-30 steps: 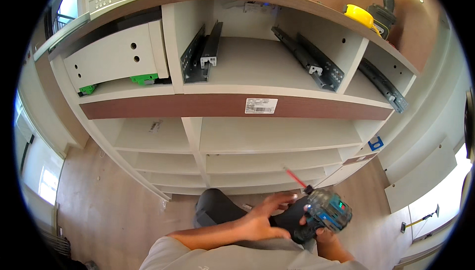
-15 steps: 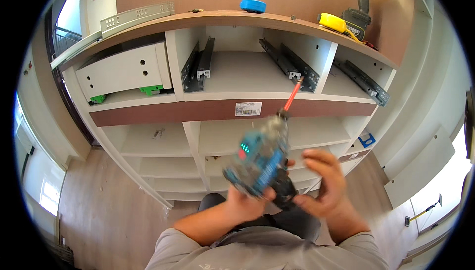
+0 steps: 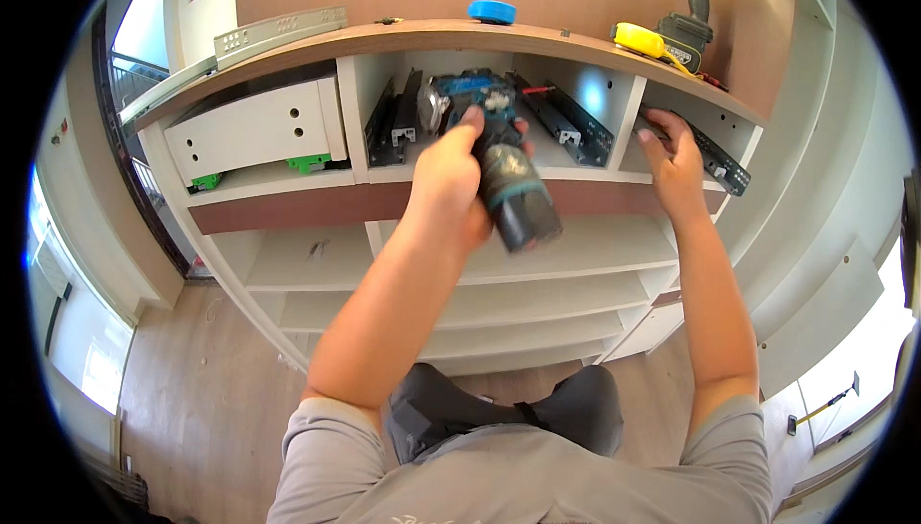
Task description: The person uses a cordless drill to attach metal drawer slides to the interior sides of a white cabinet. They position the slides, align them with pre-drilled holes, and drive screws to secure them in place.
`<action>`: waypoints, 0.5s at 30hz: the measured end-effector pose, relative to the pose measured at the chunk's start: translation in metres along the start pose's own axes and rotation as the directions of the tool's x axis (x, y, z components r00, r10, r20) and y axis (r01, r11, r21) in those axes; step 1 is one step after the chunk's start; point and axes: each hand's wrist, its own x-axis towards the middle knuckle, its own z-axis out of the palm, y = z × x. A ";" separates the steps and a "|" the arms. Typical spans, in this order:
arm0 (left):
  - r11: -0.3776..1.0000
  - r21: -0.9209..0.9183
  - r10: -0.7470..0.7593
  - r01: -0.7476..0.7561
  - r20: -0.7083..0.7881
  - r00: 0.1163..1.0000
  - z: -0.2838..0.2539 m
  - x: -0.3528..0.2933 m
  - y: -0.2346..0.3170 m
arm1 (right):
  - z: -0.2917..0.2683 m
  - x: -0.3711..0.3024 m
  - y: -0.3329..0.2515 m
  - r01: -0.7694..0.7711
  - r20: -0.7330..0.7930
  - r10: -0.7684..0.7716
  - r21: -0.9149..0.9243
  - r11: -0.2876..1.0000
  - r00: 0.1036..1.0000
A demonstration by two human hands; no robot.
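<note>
My left hand [image 3: 449, 174] grips a teal and black cordless drill [image 3: 499, 154] by its handle, in front of the cabinet's middle upper compartment. Its battery end points down toward me. The red bit [image 3: 539, 90] reaches rightward, close to the right-hand drawer slides [image 3: 566, 126]; contact there cannot be made out. A bright spot lights the divider [image 3: 624, 121] beyond. At the right compartment, my right hand [image 3: 676, 159] has its thumb and bent fingers apart, near the divider's front edge. It partly covers another dark drawer slide [image 3: 724, 164], and whether the fingertips touch it is unclear.
Another pair of slides [image 3: 393, 126] lines the middle compartment's left side. A white drawer [image 3: 254, 126] with green clips sits at left. On the countertop are a blue round object [image 3: 492, 12], a yellow tape measure [image 3: 638, 39], a second drill [image 3: 693, 6] and a pale perforated rail [image 3: 280, 33].
The drill has moved up and forward to the middle compartment, its bit swinging from upward to rightward. My right hand has left the drill's side and moved to the right compartment.
</note>
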 end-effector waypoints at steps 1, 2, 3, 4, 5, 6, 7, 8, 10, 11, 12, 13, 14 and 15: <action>0.999 -0.044 -0.013 0.013 0.002 1.000 0.003 0.015 0.001 | 0.006 0.005 0.006 -0.023 0.030 0.023 0.005 1.000 0.999; 0.999 -0.047 -0.011 0.011 -0.007 1.000 0.007 0.033 0.000 | 0.006 0.008 0.010 -0.049 0.061 0.049 -0.008 0.999 0.997; 0.999 -0.042 -0.004 0.003 -0.021 1.000 0.010 0.049 0.001 | 0.009 0.011 0.019 -0.097 0.091 0.093 0.043 0.994 0.991; 0.998 -0.065 -0.026 0.023 -0.044 0.999 0.013 0.065 -0.001 | 0.012 0.012 0.033 -0.149 0.122 0.137 0.096 0.984 0.983; 0.996 -0.080 -0.030 0.024 -0.075 0.997 0.014 0.078 0.004 | 0.018 0.015 0.037 -0.192 0.158 0.166 0.165 0.967 0.973; 0.994 -0.101 -0.047 0.036 -0.105 0.993 0.014 0.093 0.005 | 0.021 0.012 0.031 -0.215 0.157 0.191 0.153 0.965 0.969; 0.993 -0.121 -0.027 0.011 -0.134 0.991 0.011 0.106 0.012 | 0.029 0.013 0.017 -0.229 0.159 0.205 0.155 0.961 0.966; 0.989 -0.146 -0.016 -0.008 -0.164 0.986 0.006 0.120 0.015 | 0.035 0.011 0.010 -0.249 0.164 0.224 0.150 0.957 0.961; 0.969 -0.247 -0.048 0.003 -0.175 0.983 0.008 0.146 0.012 | 0.030 0.012 0.028 -0.177 0.235 0.157 0.068 0.982 0.959; 0.949 -0.314 -0.083 0.026 -0.169 0.982 0.006 0.159 0.010 | 0.028 0.011 0.038 -0.142 0.272 0.130 0.025 0.990 0.953; 0.925 -0.377 -0.111 0.041 -0.165 0.980 0.004 0.166 0.010 | 0.028 0.010 0.040 -0.143 0.269 0.128 0.037 0.989 0.954; 0.932 -0.357 -0.120 0.056 -0.160 0.980 0.001 0.172 0.008 | 0.027 0.009 0.042 -0.142 0.267 0.124 0.050 0.989 0.956; 0.939 -0.337 -0.128 0.068 -0.159 0.979 -0.004 0.178 0.008 | 0.029 0.009 0.042 -0.142 0.267 0.119 0.066 0.988 0.956; 0.946 -0.316 -0.134 0.078 -0.158 0.978 -0.009 0.183 0.008 | 0.029 0.009 0.042 -0.155 0.265 0.127 0.085 0.984 0.956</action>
